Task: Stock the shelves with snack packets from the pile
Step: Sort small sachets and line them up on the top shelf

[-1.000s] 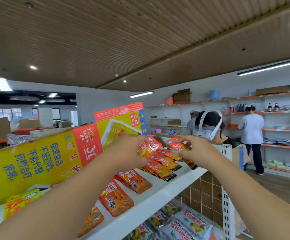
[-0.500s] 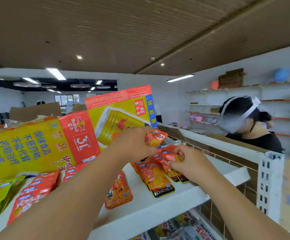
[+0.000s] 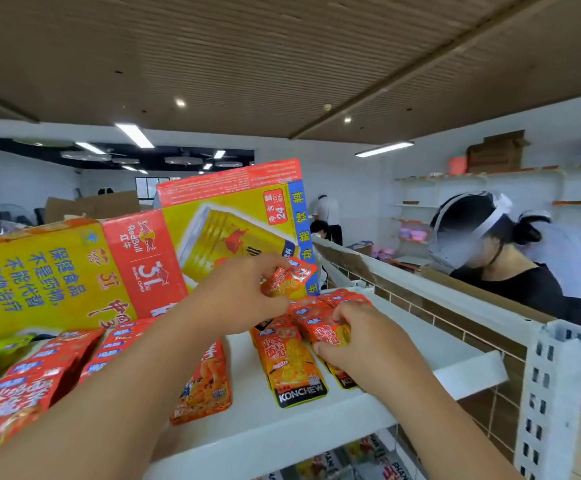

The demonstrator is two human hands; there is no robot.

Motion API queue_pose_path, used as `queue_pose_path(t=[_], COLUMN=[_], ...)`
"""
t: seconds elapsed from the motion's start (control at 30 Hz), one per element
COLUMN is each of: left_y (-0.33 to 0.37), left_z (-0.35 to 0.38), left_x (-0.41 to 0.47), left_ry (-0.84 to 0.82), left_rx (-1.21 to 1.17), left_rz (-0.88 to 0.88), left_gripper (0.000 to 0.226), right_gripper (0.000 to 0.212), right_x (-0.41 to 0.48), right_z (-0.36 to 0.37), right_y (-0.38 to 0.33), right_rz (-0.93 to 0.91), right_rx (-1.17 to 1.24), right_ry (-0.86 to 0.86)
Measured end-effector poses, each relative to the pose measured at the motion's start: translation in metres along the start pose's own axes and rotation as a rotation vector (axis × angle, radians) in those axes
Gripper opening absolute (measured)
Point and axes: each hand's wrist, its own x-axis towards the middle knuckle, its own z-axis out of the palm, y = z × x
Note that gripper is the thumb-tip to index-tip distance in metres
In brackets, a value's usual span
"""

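"What's overhead?"

"A brown slatted ceiling (image 3: pixel 282 46). A long beam (image 3: pixel 455 60) crosses it from the far middle towards the near right, and small round spotlights (image 3: pixel 180 102) are set into it."

"Any other light?"

"A strip light (image 3: pixel 384 148) sits up where the ceiling meets the white wall (image 3: pixel 351 178). There's a bright panel (image 3: pixel 135 135) further left, and behind it a darker ceiling section (image 3: pixel 109 152) with more lit strips."

"And furniture?"

"On the far right, white wall racks (image 3: pixel 483 176) with orange edges. A cardboard box (image 3: pixel 495 154) and a pink tub (image 3: pixel 457 165) are on top. On the far left there are open cartons (image 3: pixel 91 206), with a window (image 3: pixel 147 187) beyond them."
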Motion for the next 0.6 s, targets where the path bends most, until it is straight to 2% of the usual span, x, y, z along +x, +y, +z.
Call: queue_pose_path(t=[0.37,0.53,0.6], left_y=[0.0044,0.0075,0.0073], left_z=[0.0041,0.0039,0.003], left_x=[-0.0013,-0.0037,-0.0051], left_ry=[-0.025,-0.019,-0.013], left_rx=[0.025,0.01,0.014], left_rz=[0.001,0.004,0.002], left_gripper=[0.058,0.059,0.059], right_gripper=[0.048,0.06,0.059], right_x=[-0.0015,-0.0008,-0.0008], right_z=[0.0004,-0.0021,-0.0035], right_y=[0.0011,0.0008,0.0002], right_rz=[-0.017,-0.016,-0.011], right_rx=[0.028,0.037,0.059], right_ry=[0.004,-0.013,-0.019])
